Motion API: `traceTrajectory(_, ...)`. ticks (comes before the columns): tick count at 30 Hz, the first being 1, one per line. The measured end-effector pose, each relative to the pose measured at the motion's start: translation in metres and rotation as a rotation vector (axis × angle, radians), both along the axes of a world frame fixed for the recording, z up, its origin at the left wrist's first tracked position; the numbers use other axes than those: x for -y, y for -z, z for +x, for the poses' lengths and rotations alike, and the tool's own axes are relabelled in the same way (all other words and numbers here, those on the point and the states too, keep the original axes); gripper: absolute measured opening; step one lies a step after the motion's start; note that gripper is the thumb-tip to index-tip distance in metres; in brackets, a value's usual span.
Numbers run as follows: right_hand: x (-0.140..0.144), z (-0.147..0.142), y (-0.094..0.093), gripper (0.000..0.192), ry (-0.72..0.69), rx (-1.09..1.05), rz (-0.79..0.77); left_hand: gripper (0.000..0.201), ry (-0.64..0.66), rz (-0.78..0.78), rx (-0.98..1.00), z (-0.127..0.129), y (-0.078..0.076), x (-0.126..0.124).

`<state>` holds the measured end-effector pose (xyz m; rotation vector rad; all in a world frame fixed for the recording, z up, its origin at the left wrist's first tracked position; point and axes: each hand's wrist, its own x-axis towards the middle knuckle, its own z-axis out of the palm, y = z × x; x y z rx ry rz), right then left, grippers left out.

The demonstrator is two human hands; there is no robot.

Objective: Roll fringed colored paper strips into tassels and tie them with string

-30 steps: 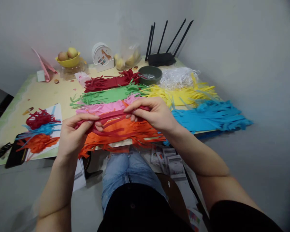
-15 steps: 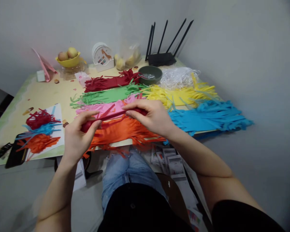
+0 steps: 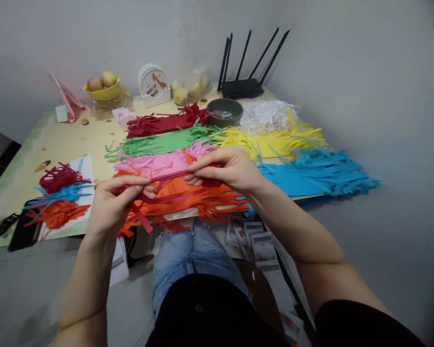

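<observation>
A narrow bundle of red paper strips [image 3: 169,177] stretches between my two hands, held just above the table. My left hand [image 3: 117,195] pinches its left end, and a loose red strip hangs below those fingers. At the other end, my right hand [image 3: 222,168] is closed round the strips, with part of the red bunched inside it. Directly beneath lies a fringed orange paper pile [image 3: 173,190]. Behind it are fringed pink [image 3: 159,164], green [image 3: 169,142] and dark red [image 3: 162,124] paper piles.
Yellow [image 3: 271,143] and blue [image 3: 292,180] fringed paper lie to the right. A dark bowl [image 3: 226,112], white shreds [image 3: 267,115] and a black router [image 3: 242,88] stand behind. At left, small tassels [image 3: 61,212] lie on white paper beside a phone [image 3: 25,229].
The red strips between my hands are now drawn into a thinner, tighter band. My left hand's fingers have closed in further, and a loose strip now dangles beneath it.
</observation>
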<state>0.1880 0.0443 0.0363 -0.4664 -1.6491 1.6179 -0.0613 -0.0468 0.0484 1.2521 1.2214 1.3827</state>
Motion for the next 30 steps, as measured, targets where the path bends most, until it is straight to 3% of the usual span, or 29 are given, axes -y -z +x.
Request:
traceTrajectory(3, -0.004, 0.004, 0.000, 0.019, -0.044, 0.048, 0.086, 0.006, 0.011, 0.035, -0.033, -0.001, 0.003, 0.000)
traceTrajectory(6, -0.005, 0.010, -0.004, 0.011, 0.004, 0.138, 0.323, 0.009, 0.039, 0.102, -0.169, -0.004, 0.005, 0.001)
traceTrajectory(10, -0.002, 0.015, -0.013, 0.021, 0.097, 0.257, 0.595, 0.008, 0.083, 0.151, -0.410, -0.007, -0.001, -0.001)
traceTrajectory(14, 0.000, 0.013, -0.018, 0.022, 0.089, 0.309, 0.612, 0.027, 0.082, 0.131, -0.491, -0.001, -0.007, -0.005)
traceTrajectory(18, -0.001, 0.013, -0.018, 0.018, 0.095, 0.270, 0.533, 0.017, 0.056, 0.122, -0.394, 0.002, -0.002, -0.008)
traceTrajectory(22, -0.001, 0.016, -0.017, 0.017, 0.090, 0.236, 0.510, 0.013, 0.136, 0.116, -0.268, -0.007, 0.000, -0.007)
traceTrajectory(26, 0.001, 0.016, -0.020, 0.020, 0.087, 0.297, 0.612, 0.015, 0.249, 0.088, -0.452, -0.011, -0.018, -0.009)
traceTrajectory(30, 0.003, 0.014, -0.028, 0.022, 0.044, 0.374, 0.795, 0.021, 0.320, 0.105, -0.654, 0.002, -0.034, -0.021)
